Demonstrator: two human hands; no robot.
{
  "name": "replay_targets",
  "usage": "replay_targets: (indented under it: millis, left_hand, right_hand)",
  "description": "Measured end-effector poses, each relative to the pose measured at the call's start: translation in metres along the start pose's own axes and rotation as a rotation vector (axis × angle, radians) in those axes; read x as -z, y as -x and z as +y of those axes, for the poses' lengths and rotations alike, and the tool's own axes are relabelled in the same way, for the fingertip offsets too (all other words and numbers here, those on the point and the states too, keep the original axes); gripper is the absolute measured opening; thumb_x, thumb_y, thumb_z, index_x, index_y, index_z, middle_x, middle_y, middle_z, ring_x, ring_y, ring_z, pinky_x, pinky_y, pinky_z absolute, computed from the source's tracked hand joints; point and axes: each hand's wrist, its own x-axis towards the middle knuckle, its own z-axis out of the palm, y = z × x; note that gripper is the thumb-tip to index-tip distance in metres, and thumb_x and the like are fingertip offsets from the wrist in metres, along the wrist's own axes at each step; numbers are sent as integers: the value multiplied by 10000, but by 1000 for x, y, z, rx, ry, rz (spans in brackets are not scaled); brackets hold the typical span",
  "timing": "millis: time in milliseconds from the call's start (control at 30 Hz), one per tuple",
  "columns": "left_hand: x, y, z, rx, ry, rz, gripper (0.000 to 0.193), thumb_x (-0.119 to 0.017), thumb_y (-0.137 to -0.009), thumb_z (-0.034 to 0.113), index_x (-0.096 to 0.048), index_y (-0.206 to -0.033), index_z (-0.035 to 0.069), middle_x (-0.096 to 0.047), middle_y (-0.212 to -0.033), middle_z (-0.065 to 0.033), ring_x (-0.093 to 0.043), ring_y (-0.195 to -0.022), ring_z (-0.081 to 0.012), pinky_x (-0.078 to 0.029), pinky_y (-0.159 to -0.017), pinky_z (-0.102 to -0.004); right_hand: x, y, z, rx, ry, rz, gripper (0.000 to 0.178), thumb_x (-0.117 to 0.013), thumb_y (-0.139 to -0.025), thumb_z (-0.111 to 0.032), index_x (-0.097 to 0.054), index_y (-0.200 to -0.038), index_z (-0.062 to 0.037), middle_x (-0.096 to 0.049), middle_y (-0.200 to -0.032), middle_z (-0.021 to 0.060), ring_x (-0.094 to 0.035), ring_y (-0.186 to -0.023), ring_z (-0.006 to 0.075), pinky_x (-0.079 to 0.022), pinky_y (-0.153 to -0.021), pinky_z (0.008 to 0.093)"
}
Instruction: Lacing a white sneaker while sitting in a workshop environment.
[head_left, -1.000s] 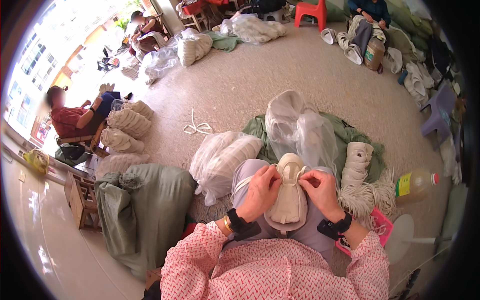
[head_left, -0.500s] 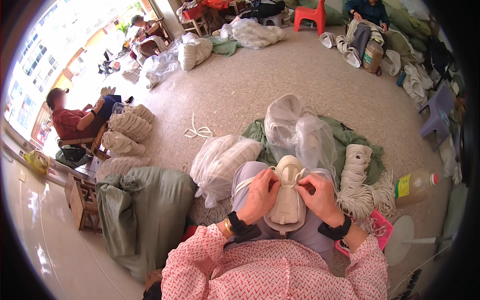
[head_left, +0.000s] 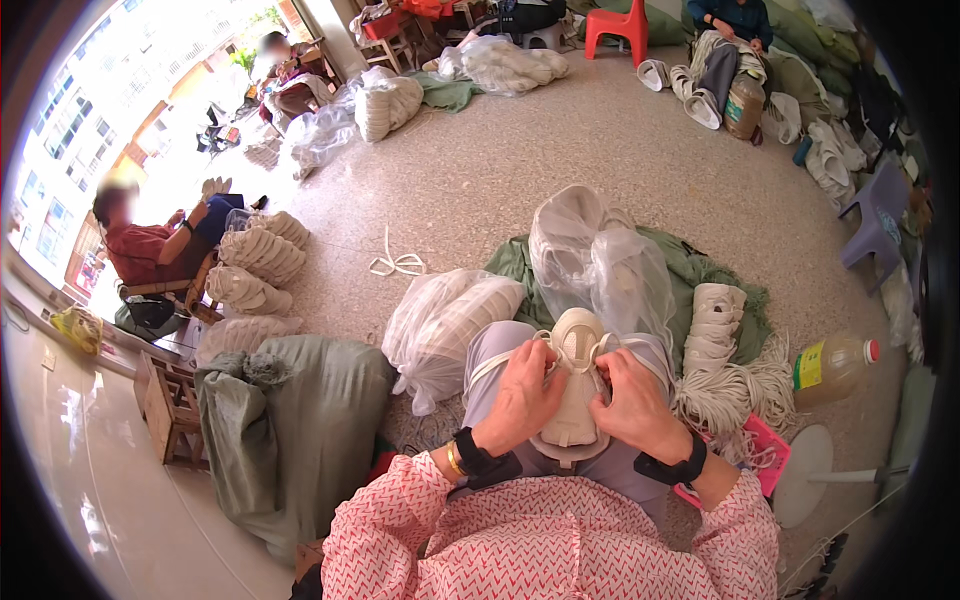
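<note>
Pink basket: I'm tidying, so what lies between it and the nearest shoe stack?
A bundle of pale laces; the head view shows it between the pink basket and the shoe stack.

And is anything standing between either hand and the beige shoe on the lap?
Nothing visible: the left hand and right hand are at either side of the shoe; the clear plastic bag lies beyond it, not between.

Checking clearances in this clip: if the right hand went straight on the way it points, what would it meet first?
Most likely the shoe: the right hand points forward and left at its side. Whether they already touch is hard to tell here.
</note>
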Motion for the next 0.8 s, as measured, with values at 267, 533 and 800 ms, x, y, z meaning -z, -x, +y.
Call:
replay_targets:
  millis: [267, 533, 800]
  left_hand:
    - [1, 1, 14, -25, -89, -44, 293, -725, -906, 129, -511, -1032, -27, -542, -975, -205, -560, -919, -403, -461, -814, -477]
    - [-10, -2, 17, -29, -167, -36, 396, -787, -853, 173, -497, -1042, -20, -534, -991, -204, -539, -967, -404, -451, -846, -483]
    - [-12, -9, 22, 48, -229, -72, 460, -806, -795, 190, -511, -1064, -38, -553, -1030, -227, -550, -1005, -430, -455, -896, -494]
  right_hand:
    - [-7, -2, -9, 20, 211, -10, 346, -657, -807, -51, -583, -1127, 59, -590, -1122, 261, -620, -1066, 420, -531, -918, 481]
    - [-10, -4, 7, 75, 149, 80, 284, -620, -818, 9, -580, -1098, 41, -624, -1033, 240, -634, -984, 440, -518, -867, 509]
    - [-12, -6, 13, 91, -128, 212, 190, -595, -794, 54, -598, -984, 52, -635, -961, 245, -618, -947, 454, -494, -802, 513]
